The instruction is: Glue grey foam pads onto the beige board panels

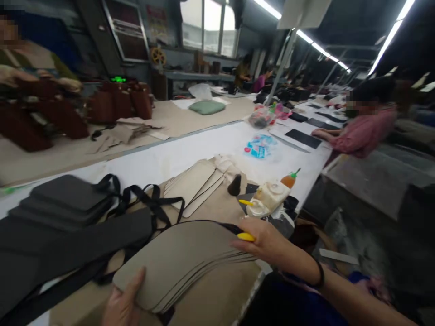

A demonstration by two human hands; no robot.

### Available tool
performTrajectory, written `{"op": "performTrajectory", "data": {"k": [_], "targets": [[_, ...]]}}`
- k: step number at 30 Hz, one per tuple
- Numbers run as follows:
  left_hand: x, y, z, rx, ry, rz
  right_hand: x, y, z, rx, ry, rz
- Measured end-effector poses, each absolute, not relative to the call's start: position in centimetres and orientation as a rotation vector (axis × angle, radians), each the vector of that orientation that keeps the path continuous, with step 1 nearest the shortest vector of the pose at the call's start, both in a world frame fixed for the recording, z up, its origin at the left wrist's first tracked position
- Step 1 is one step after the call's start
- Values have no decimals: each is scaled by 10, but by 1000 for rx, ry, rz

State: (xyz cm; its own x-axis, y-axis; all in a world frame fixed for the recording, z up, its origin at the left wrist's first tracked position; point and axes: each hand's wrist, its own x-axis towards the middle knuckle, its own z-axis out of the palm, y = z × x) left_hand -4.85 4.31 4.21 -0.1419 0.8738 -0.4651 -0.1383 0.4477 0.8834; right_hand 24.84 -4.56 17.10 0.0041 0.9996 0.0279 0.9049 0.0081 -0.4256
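A fanned stack of beige panels [183, 253] with rounded corners lies in front of me. My left hand [125, 299] grips its near left corner, thumb on top and the other fingers mostly hidden beneath. At the stack's right end, my right hand [260, 240] is closed around a yellow-handled tool [246, 237]; its working end cannot be made out. A dark strip runs along the panels' far edge toward that hand. Just beyond stands a whitish, glue-smeared container [272, 197] with a yellow stick [246, 202] in it. Next to it is an orange bottle [288, 180] with a green tip.
Dark grey panels [68, 194] and black straps [156, 199] lie at left. Beyond my hands are more beige pieces [190, 181], a dark cone-shaped object [234, 185] and a plastic bag [260, 146]. Co-workers sit at right and far left, near brown bags [118, 102].
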Motion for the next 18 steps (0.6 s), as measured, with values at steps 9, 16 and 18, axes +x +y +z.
{"op": "performTrajectory", "data": {"k": [9, 16, 18], "targets": [[-79, -10, 25, 927, 1616, 792, 258, -85, 47, -1948, -1757, 696], [-75, -23, 22, 803, 1513, 761, 259, -79, 23, -2003, -1636, 720], [-68, -19, 24, 734, 1485, 808, 263, -72, 19, -1985, -1623, 728]]}}
